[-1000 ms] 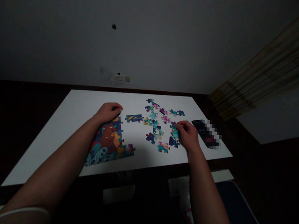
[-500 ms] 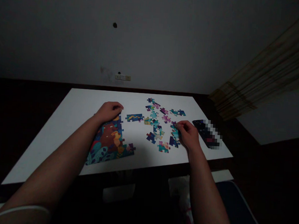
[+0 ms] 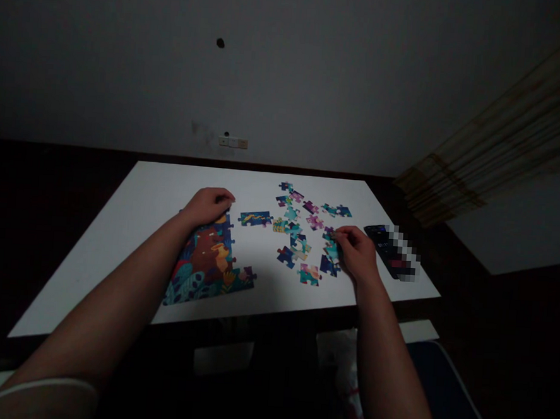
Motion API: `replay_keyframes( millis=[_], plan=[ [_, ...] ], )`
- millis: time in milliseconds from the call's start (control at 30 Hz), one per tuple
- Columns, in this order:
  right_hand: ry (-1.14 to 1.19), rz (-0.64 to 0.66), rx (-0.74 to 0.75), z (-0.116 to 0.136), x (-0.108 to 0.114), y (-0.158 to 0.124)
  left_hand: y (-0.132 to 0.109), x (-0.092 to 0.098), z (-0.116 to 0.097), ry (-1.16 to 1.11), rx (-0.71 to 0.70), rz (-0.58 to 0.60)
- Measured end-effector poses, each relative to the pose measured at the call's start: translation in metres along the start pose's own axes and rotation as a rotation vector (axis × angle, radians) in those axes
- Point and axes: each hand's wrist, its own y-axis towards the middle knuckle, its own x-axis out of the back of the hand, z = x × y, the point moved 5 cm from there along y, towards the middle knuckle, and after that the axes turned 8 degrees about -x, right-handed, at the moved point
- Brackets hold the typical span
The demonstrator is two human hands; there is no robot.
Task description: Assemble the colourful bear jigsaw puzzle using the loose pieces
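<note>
Done: an assembled section (image 3: 204,262) lies flat on the near-left part of the white counter (image 3: 142,207), making up roughly a corner block of the picture
Left: a joined strip (image 3: 255,219) just right of it, and many loose pieces (image 3: 301,239) scattered mid-counter, not yet placed
Left hand (image 3: 209,204): rests on the far edge of the assembled section, fingers (image 3: 223,201) curled shut; whether they enclose a piece cannot be told
Right hand (image 3: 359,253): at the right rim of the loose pieces, fingertips pinched closed on a small piece (image 3: 330,236), it seems; the light is dim
Gap: the small piece is well apart from the assembled section
Beside: a dark phone (image 3: 386,242) just right of the right hand
</note>
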Motion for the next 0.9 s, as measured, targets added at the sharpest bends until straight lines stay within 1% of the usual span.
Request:
replay_keyframes(
  millis=[300, 900],
  plan=[
    [-0.007, -0.001, -0.026, 0.008, 0.001, -0.003, 0.0, 0.001, -0.003, -0.004, 0.005, -0.003],
    [-0.018, 0.016, -0.011, -0.002, 0.0, 0.0, 0.0, 0.0, -0.003, 0.024, -0.006, 0.008]
  ],
)
